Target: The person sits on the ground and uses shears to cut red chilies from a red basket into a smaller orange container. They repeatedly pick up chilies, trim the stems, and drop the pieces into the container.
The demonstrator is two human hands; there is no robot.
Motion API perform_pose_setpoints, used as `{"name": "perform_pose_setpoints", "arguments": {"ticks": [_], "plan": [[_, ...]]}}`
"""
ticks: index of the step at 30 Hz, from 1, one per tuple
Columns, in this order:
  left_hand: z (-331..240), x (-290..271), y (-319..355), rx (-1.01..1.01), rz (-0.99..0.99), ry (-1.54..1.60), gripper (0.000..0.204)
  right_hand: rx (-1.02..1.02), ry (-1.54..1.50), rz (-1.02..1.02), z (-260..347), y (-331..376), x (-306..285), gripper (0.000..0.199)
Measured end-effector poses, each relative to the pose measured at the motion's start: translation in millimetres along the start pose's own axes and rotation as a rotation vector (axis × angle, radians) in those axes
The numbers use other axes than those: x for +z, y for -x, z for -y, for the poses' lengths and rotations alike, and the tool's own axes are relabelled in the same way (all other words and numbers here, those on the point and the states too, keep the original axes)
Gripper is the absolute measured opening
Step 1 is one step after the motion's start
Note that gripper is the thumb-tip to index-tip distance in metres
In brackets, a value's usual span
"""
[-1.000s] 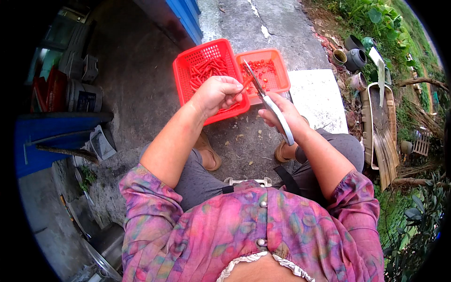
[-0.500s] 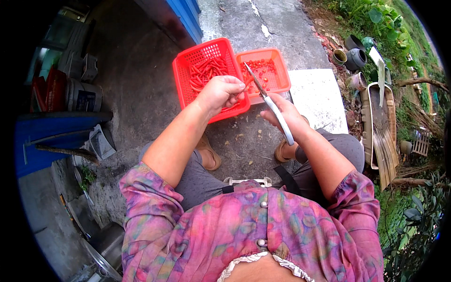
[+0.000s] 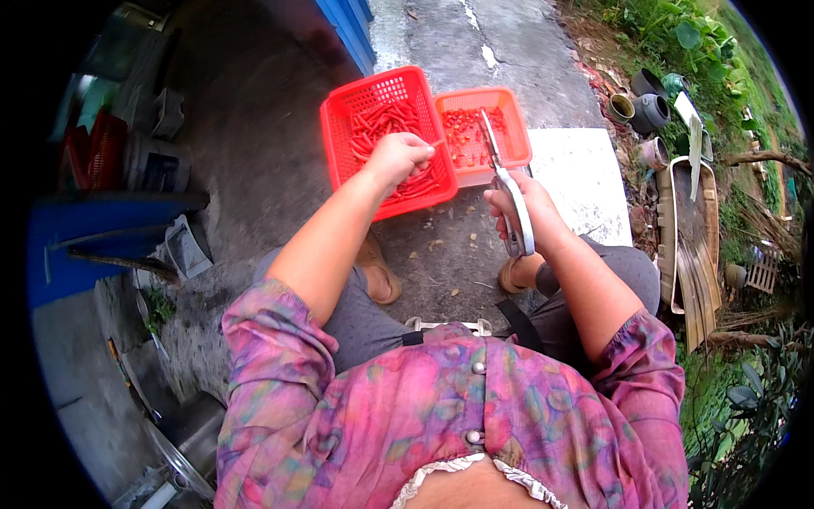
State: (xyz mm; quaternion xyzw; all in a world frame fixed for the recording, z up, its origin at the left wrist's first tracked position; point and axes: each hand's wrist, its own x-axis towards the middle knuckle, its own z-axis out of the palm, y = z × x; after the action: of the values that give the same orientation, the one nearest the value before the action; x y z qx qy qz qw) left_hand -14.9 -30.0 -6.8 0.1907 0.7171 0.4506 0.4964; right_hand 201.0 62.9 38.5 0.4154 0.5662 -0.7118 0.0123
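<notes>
My right hand (image 3: 532, 210) is closed round the pale handles of a pair of scissors (image 3: 515, 199), whose blades point away from me over the lighter red basket. The blades look nearly together. My left hand (image 3: 398, 159) is pinched, and a small red bit of chili pepper (image 3: 437, 143) sticks out from its fingertips. Below that hand stands a deep red basket (image 3: 333, 136) holding many whole red chili peppers (image 3: 386, 123). Touching it on the right, the shallower light-red basket (image 3: 518, 127) holds short cut chili pieces (image 3: 462, 127).
A white board (image 3: 585, 182) lies right of the baskets. Further right are pots (image 3: 649, 112), a long tub (image 3: 666, 229) and plants. At left stand a blue-sided table (image 3: 93, 254) and a grey dustpan (image 3: 188, 246). A blue door edge (image 3: 352, 34) is ahead.
The scissors have come away from the chili pepper and turned more upright, moving right with my right hand. Less of the pepper shows at my left fingertips.
</notes>
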Motion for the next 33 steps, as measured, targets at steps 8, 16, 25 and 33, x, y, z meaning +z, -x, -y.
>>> {"name": "perform_pose_setpoints", "arguments": {"ticks": [8, 16, 25, 33], "plan": [[-96, 16, -51, 0.743, 0.072, -0.288, 0.030, -0.005, -0.075, -0.049, -9, -9, -7, 0.023], [-66, -42, -71, 0.581, -0.128, -0.633, 0.021, -0.051, -0.029, -0.010, 5, 3, -3, 0.017], [59, -18, -78, 0.136, -0.120, -1.198, 0.030, -0.048, 0.001, 0.051, 2, -1, -4, 0.019], [59, -46, -80, 0.159, -0.238, -1.083, 0.021, -0.040, 0.059, 0.053, 5, -2, -3, 0.018]]}}
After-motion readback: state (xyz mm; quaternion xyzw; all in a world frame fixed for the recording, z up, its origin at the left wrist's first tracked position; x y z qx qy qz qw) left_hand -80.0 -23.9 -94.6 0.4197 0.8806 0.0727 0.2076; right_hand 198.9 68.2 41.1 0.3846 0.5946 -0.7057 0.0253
